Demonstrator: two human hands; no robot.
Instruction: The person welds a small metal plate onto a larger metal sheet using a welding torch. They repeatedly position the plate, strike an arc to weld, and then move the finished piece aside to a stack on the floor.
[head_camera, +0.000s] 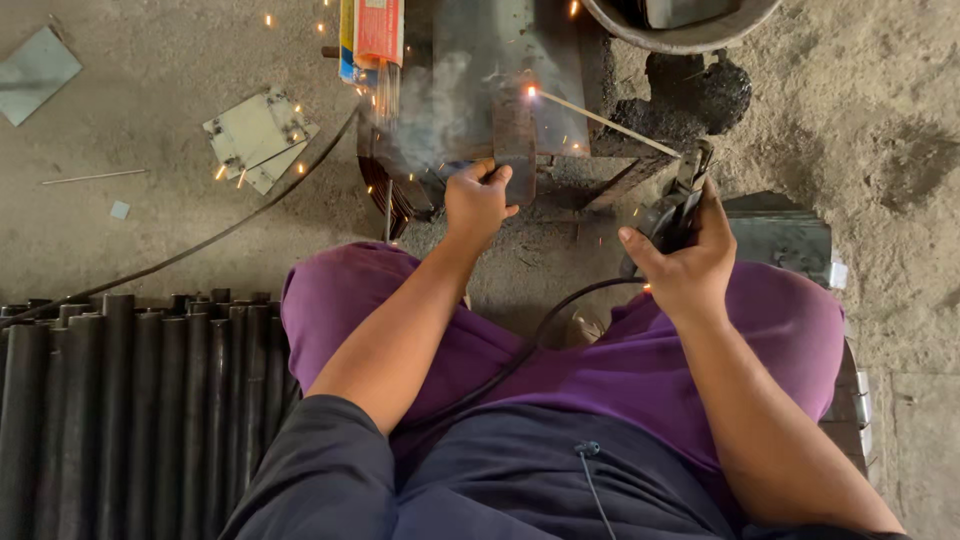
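far left: a row of dark steel pipes (130, 400) lies side by side on the floor, running toward the viewer. a grey flat plate (35, 70) sits at the upper left corner on the concrete. a thin dark cable (200, 240) runs across the floor from the pipes toward the work area. further right, a small stack of pale metal plates (258, 135) lies flat, with sparks scattered around it.

centre: an open packet of welding rods (372, 40) stands at the top edge, rod ends showing below it. the left hand (478, 200) is closed around the lower end of a narrow flat steel bar (515, 140), thumb and fingers wrapped on it, holding it upright against a larger steel workpiece (500, 70). smoke rises just left of the bar.

right of centre: a welding rod (605, 122) reaches from the holder up and left to the bar's top, where a bright arc point shows. the right hand (685, 260) is clenched tight on the electrode holder (680, 205), fingers fully round its handle. a black lead (530, 340) trails from it across purple trousers (600, 370).

upper right: a round metal basin (690, 35), partly cut off by the frame edge.
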